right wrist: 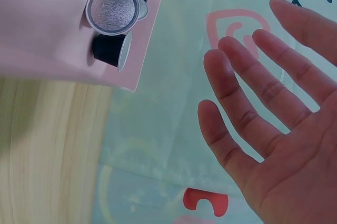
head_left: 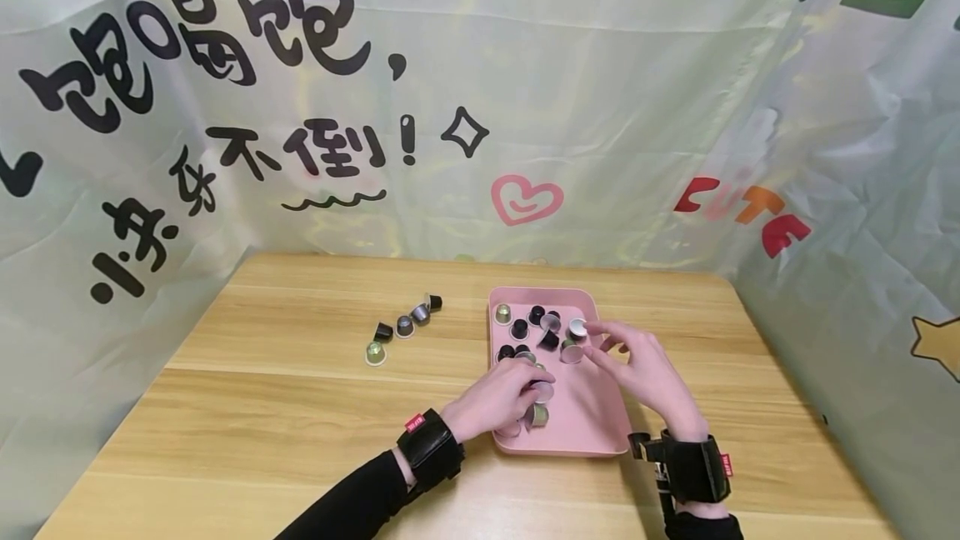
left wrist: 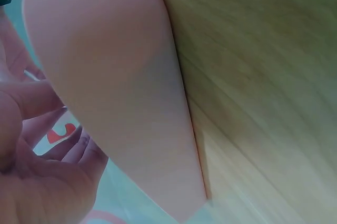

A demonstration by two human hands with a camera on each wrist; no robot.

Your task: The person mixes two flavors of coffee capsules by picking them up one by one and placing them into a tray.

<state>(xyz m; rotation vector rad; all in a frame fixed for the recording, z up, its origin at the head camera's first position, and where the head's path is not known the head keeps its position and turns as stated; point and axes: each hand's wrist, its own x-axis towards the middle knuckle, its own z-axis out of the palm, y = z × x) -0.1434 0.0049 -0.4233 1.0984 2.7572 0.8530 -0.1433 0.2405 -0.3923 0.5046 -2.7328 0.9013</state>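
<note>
Coffee capsules (head_left: 520, 329), some dark, some green or silver, lie in a pink tray (head_left: 577, 423). My left hand (head_left: 491, 398) reaches over the tray's left side, fingers bent down among capsules. A capsule with its pale lid showing (head_left: 543, 392) is right by the thumb and index finger; I cannot tell whether they pinch it. In the left wrist view the tray wall (left wrist: 121, 87) covers part of that hand. My right hand (head_left: 648, 369) is over the tray's right edge, fingertips close to a white capsule (head_left: 577, 328). Its fingers (right wrist: 245, 121) are extended and apart in the right wrist view.
To the left of the tray, several capsules (head_left: 405, 326) lie in a slanting row on the wooden table (head_left: 300, 423). A printed cloth (head_left: 600, 107) hangs behind the table and along its sides. Both wrists carry black straps (head_left: 431, 450).
</note>
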